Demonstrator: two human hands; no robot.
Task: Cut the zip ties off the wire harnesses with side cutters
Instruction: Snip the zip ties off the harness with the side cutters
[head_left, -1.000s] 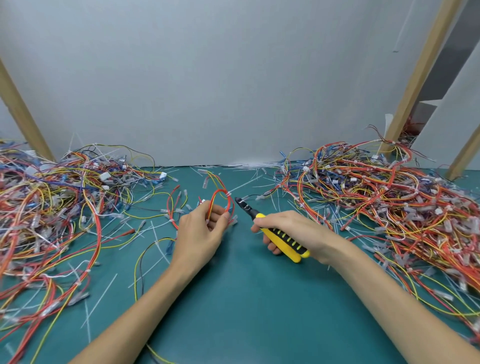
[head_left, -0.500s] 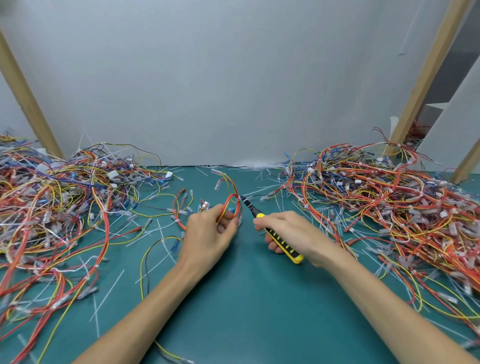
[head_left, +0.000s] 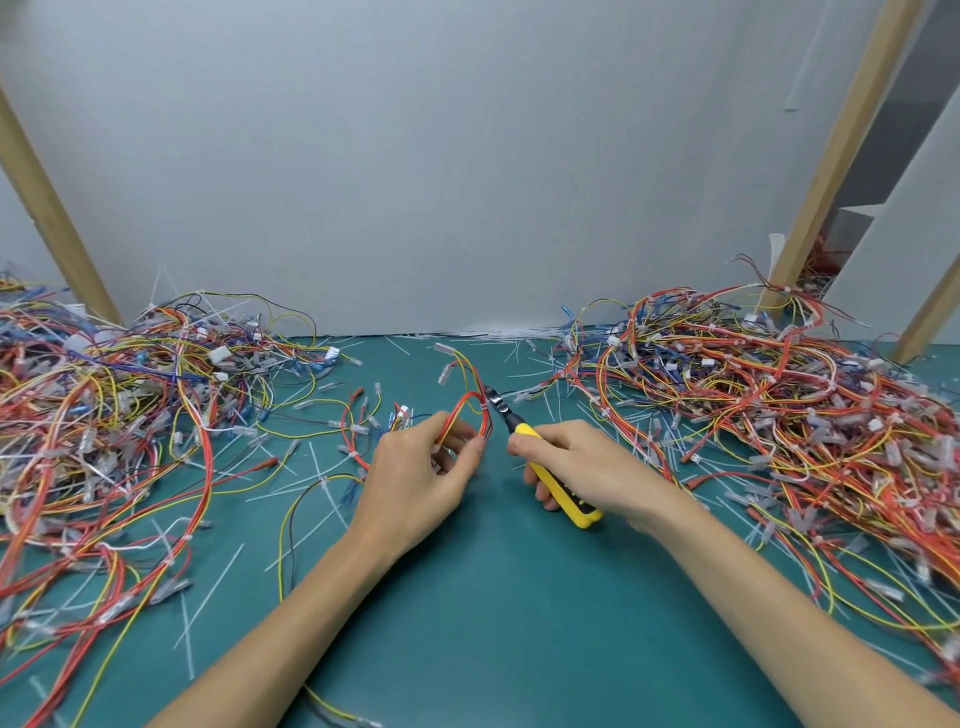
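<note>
Between left pile (head_left: 114, 415) and right pile (head_left: 779, 405), left hand (head_left: 415, 478) pinching harness (head_left: 470, 402), right hand (head_left: 587, 462) gripping cutters (head_left: 574, 506)

Table (head_left: 493, 623): left pile (head_left: 104, 415) and right pile (head_left: 753, 405) of harnesses, both reaching back to the wall (head_left: 467, 182). In the gap between them: left hand (head_left: 421, 478) holding a wire harness (head_left: 475, 410), right hand (head_left: 587, 462) just right of it holding side cutters (head_left: 571, 506), tip beside the harness loop. Loose zip ties (head_left: 208, 592) lie on the table in front of the left pile.
</note>
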